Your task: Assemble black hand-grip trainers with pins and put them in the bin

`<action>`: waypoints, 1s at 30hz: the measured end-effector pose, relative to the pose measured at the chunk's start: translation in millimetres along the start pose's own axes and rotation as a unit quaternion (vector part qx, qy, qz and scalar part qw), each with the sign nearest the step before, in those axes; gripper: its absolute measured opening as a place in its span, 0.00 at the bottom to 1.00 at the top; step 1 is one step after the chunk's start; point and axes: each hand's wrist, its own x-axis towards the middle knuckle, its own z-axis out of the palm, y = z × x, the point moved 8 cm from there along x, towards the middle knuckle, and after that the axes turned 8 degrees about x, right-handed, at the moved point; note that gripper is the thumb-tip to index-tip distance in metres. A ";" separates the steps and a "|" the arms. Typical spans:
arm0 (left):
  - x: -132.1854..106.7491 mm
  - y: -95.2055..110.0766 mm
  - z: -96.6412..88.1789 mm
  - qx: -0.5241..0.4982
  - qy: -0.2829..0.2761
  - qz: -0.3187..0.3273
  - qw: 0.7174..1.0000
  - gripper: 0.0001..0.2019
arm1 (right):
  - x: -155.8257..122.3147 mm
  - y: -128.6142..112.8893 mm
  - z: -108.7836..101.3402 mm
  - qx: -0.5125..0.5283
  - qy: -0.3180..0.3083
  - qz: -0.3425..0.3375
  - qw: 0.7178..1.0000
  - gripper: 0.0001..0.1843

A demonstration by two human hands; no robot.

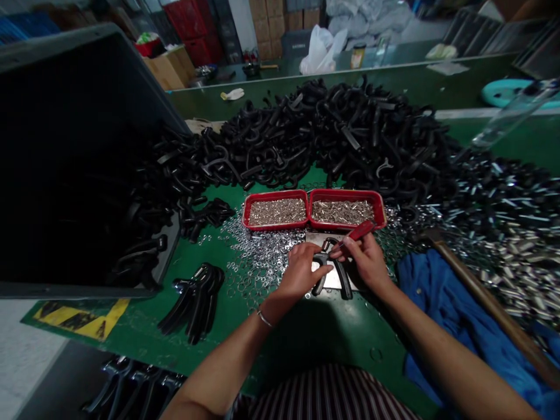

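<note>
Okay, your left hand [301, 269] grasps the black handle [344, 281], likely light, stiff, slick, so hold near its top; your right hand [370, 262] pinches the red tool [361, 230]

Single head-worn view, facing forward and down, close above a green workbench [376, 332]
</note>
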 end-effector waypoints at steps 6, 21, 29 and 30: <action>-0.2 -2.7 2.9 0.004 -0.002 0.000 1.000 0.22 | -1.8 -3.4 2.5 -0.016 0.012 -0.007 1.000 0.16; -1.8 -0.8 0.1 -0.008 -0.006 0.001 1.000 0.23 | -5.6 -5.6 5.7 -0.074 0.026 0.015 0.997 0.18; -2.6 -2.0 -1.9 -0.021 -0.023 0.016 0.999 0.23 | -11.6 -24.8 20.2 -0.356 -0.053 -0.052 0.931 0.14; -2.7 -2.1 -1.8 -0.020 -0.024 0.016 0.999 0.23 | -9.7 -26.1 25.5 -0.382 -0.072 -0.056 0.920 0.14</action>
